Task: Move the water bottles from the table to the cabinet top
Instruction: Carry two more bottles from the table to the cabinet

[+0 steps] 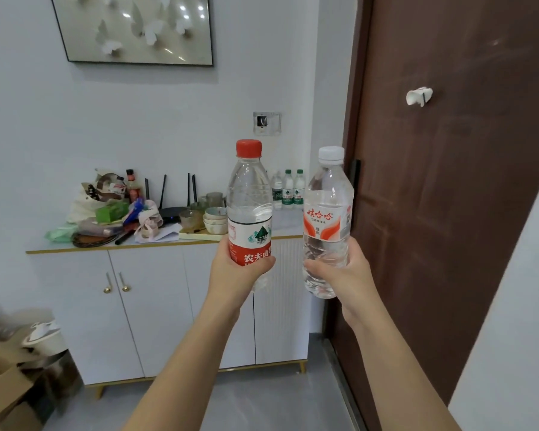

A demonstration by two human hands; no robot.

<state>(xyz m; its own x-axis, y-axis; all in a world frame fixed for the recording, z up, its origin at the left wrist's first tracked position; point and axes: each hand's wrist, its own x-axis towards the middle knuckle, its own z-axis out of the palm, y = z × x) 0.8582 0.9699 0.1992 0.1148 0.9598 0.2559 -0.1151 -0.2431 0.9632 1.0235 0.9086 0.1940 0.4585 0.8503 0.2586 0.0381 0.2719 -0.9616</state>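
Pale wall (75, 126) filling the left and centre of the frame; framed picture (134, 26) hanging upper left, catching glints of light; white cabinet (156, 306) with gold trim standing centre left on grey floor (277, 399); brown door (448, 181) occupying the right; cardboard boxes (7, 390) sitting lower left.

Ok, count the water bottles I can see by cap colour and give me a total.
Red cap: 1, in the left hand, red-cap bottle.
White cap: 1, in the right hand, white-cap bottle.
Green cap: 3, green-cap bottles on the cabinet top.
Total: 5
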